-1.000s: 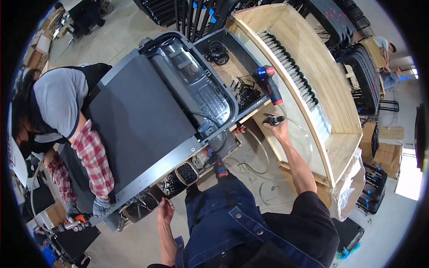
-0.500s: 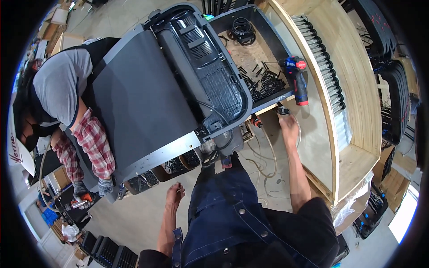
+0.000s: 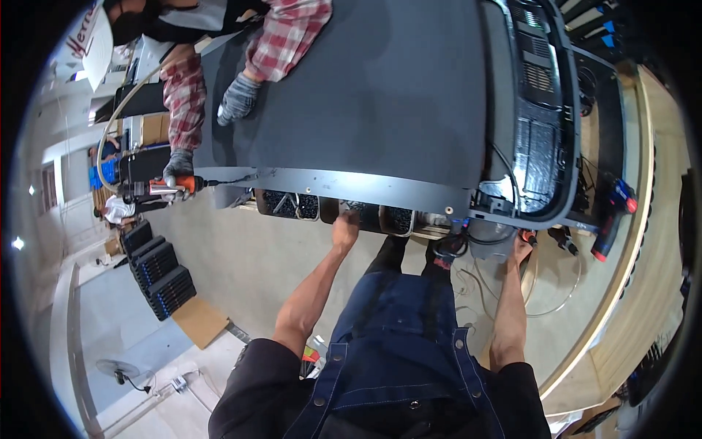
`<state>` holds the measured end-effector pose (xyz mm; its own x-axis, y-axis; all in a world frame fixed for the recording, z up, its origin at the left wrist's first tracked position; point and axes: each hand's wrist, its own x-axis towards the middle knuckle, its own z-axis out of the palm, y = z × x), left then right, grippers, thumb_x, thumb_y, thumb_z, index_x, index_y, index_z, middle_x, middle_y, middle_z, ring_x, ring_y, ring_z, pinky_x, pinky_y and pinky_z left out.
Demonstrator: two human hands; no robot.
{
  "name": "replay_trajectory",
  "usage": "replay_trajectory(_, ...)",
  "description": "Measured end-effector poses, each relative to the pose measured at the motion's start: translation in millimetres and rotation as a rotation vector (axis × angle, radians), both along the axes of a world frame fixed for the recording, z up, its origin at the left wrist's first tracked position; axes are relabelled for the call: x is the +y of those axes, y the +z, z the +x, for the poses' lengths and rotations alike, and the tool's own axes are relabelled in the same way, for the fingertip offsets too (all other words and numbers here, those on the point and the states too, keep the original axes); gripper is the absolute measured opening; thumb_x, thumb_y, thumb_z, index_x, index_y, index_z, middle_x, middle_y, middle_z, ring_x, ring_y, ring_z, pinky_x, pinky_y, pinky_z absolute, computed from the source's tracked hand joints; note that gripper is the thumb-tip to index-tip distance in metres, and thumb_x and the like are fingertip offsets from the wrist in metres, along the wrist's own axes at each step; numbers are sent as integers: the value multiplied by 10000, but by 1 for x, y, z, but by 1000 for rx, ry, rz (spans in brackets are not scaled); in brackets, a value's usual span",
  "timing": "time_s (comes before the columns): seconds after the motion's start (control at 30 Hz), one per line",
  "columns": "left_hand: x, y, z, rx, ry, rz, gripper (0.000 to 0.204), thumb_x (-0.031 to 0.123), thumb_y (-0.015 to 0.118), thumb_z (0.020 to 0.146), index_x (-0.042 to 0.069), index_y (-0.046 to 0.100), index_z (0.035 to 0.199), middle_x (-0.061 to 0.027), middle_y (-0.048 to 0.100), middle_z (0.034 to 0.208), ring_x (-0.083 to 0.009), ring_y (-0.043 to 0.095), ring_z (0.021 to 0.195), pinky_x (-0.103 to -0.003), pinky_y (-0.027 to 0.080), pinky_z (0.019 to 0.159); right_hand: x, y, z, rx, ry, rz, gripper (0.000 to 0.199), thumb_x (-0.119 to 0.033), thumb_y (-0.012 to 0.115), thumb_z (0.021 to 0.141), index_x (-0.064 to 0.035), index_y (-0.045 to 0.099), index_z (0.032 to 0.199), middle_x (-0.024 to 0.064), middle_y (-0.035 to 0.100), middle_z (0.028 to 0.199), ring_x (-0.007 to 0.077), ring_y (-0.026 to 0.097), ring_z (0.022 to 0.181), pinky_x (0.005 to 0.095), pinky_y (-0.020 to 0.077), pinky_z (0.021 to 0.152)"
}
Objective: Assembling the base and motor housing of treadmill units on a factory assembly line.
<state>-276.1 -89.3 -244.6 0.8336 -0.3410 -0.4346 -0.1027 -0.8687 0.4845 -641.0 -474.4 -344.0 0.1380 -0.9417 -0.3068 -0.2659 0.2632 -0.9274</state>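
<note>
Below the deck (image 3: 380,102), our left hand (image 3: 346,227) has reached the bin (image 3: 371,220), right hand (image 3: 520,250) the orange tool (image 3: 529,237): both accessible; openness, hold unclear.

The top edge cuts off a co-worker (image 3: 289,36) — any grip by left hand (image 3: 346,229) or right hand (image 3: 518,254) is unclear.

Both forearms are bare, the left (image 3: 314,287) slanting up and inward to the left grip (image 3: 346,227), the right (image 3: 510,314) nearly straight to the right grip (image 3: 519,250), fingers unclear.
</note>
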Motion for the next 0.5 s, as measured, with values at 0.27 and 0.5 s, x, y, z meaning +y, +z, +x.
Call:
replay_trajectory(0.27, -36, -60, -2, -250, -273, -60, 556, 205, 643, 817, -14, 507, 1309, -292, 522, 1288, -491, 465, 1202, -553, 430, 1012, 15, 76, 2, -201, -74, -69, 242, 41, 716, 868, 30, 664, 1104, 61, 675, 1098, 125, 619, 933, 270, 493, 876)
replay_trajectory(0.5, -32, -10, 23, 86, -383, 68, 511, 223, 727, 799, 66, 545, 1250, -185, 587, 1195, -407, 569, 1126, -489, 484, 947, 60, 240, -3, 183, -83, -55, 287, -159, 742, 899, 10, 657, 1116, 63, 685, 1047, 158, 633, 964, 326, 504, 925)
